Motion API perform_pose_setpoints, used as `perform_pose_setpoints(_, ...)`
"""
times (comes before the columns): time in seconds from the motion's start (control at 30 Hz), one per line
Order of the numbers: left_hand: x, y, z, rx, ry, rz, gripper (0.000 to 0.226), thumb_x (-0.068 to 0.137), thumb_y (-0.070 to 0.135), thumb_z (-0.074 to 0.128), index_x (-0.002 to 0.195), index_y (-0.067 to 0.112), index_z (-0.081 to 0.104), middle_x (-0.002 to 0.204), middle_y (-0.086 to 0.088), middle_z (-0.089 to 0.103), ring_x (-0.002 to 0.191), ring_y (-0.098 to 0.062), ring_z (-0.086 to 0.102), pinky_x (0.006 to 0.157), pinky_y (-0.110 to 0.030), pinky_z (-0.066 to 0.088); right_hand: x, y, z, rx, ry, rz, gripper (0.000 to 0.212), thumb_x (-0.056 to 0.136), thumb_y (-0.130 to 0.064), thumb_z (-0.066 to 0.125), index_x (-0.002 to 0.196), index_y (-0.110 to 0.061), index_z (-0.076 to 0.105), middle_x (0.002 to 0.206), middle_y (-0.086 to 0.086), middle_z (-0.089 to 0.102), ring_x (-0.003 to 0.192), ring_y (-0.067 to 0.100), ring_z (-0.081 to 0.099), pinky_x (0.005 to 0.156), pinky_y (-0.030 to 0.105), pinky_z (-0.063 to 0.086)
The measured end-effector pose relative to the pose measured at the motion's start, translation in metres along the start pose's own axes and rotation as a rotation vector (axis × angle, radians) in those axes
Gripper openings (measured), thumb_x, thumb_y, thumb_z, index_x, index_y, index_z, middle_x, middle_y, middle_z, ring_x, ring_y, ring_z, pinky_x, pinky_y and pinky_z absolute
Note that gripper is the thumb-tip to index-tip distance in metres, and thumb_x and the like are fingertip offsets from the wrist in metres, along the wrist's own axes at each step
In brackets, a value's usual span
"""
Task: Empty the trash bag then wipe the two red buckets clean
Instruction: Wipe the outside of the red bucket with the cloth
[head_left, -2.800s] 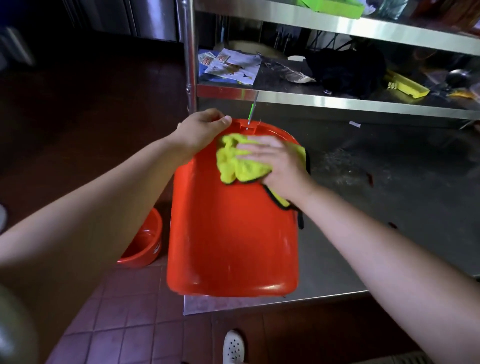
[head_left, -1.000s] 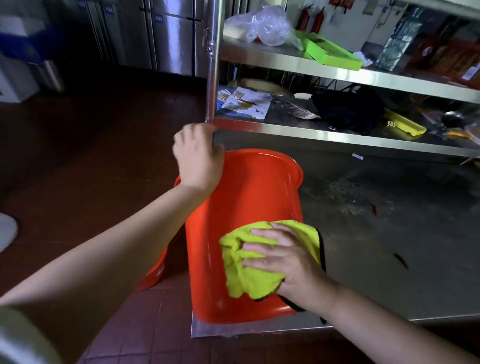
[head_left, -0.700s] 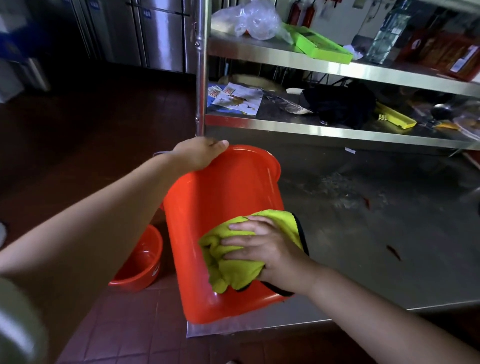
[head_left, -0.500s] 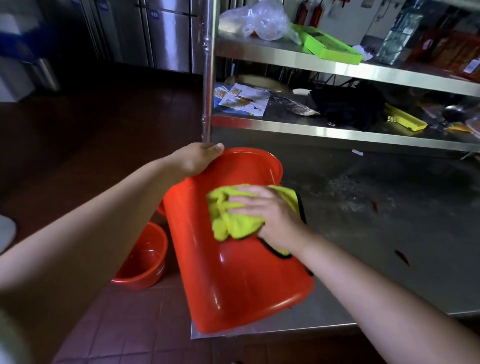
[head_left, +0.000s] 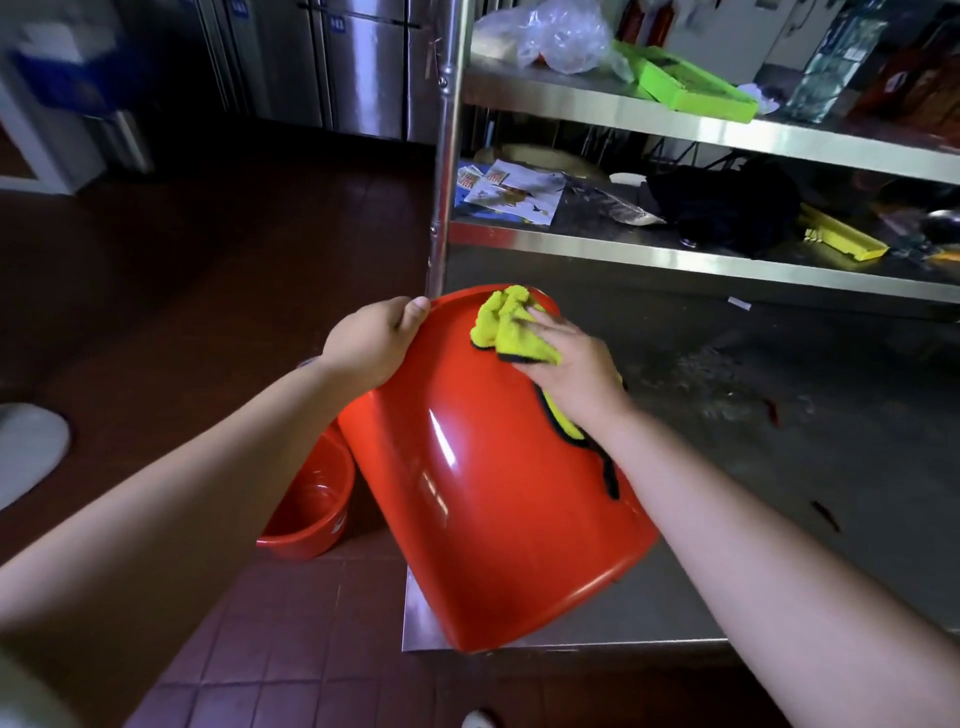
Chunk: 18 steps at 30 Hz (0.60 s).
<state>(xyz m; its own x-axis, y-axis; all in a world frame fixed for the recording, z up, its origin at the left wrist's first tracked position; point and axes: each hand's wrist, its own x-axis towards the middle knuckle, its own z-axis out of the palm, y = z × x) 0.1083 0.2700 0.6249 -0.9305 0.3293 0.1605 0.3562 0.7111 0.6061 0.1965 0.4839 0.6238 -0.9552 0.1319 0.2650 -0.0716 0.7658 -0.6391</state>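
A large red bucket (head_left: 483, 499) lies tilted on the steel table's corner, its base towards me and its mouth facing away. My left hand (head_left: 371, 343) grips the far rim on the left side. My right hand (head_left: 569, 366) presses a yellow cloth (head_left: 506, 330) with a black edge against the bucket's outer wall, near the rim. A second, smaller red bucket (head_left: 309, 506) stands on the tiled floor to the left, partly hidden behind the large one.
The steel table (head_left: 779, 467) carries wet smears and small scraps. A steel post (head_left: 447, 145) rises just behind the bucket, holding two shelves with a green tray (head_left: 685, 83), a plastic bag (head_left: 550, 36), papers and a black bundle. A white shoe (head_left: 26, 452) sits far left.
My right hand has slid the cloth up the bucket's wall from the base end to near the rim. The bucket has tipped further over. My left hand stays on the rim.
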Motion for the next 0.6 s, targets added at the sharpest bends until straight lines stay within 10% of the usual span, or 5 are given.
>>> perform_pose_setpoints(0.17, -0.007, -0.015, -0.002, -0.015, 0.007, 0.072, 0.04, 0.099, 0.043, 0.028, 0.086, 0.015, 0.053, 0.072, -0.002, 0.052, 0.082, -0.035, 0.056, 0.063, -0.033, 0.036, -0.076, -0.042, 0.017, -0.463, -0.151, -0.349, 0.066, 0.071, -0.044, 0.072, 0.132, -0.032, 0.052, 0.147, 0.002, 0.04, 0.139, 0.034, 0.026, 0.109, 0.05, 0.026)
perform_pose_setpoints(0.27, -0.008, -0.017, -0.003, -0.048, 0.006, 0.06, 0.04, 0.099, 0.044, 0.029, 0.097, 0.016, 0.058, 0.086, -0.01, 0.062, 0.092, -0.035, 0.058, 0.069, -0.034, 0.037, -0.107, -0.054, 0.021, -0.675, -0.254, -0.481, 0.073, 0.061, -0.035, 0.078, 0.13, -0.032, 0.053, 0.146, 0.002, 0.042, 0.137, 0.037, 0.028, 0.107, 0.057, 0.028)
perform_pose_setpoints(0.47, -0.019, -0.014, 0.001, -0.044, 0.08, 0.002, 0.047, 0.098, 0.049, 0.027, 0.1, 0.014, 0.059, 0.091, -0.008, 0.063, 0.093, -0.032, 0.057, 0.075, -0.038, 0.041, -0.093, -0.041, 0.004, -0.435, -0.181, -0.33, 0.071, 0.066, -0.008, 0.075, 0.131, -0.027, 0.054, 0.145, -0.005, 0.043, 0.14, 0.024, 0.028, 0.107, 0.044, 0.027)
perform_pose_setpoints(0.6, -0.034, -0.021, 0.002, -0.084, 0.129, -0.048, 0.05, 0.095, 0.055, 0.029, 0.093, 0.015, 0.059, 0.082, -0.006, 0.062, 0.083, -0.03, 0.057, 0.074, -0.039, 0.044, -0.074, -0.016, -0.004, -0.168, -0.064, -0.084, 0.059, 0.077, -0.005, 0.069, 0.131, -0.024, 0.054, 0.143, -0.008, 0.044, 0.135, 0.017, 0.034, 0.107, 0.011, 0.015)
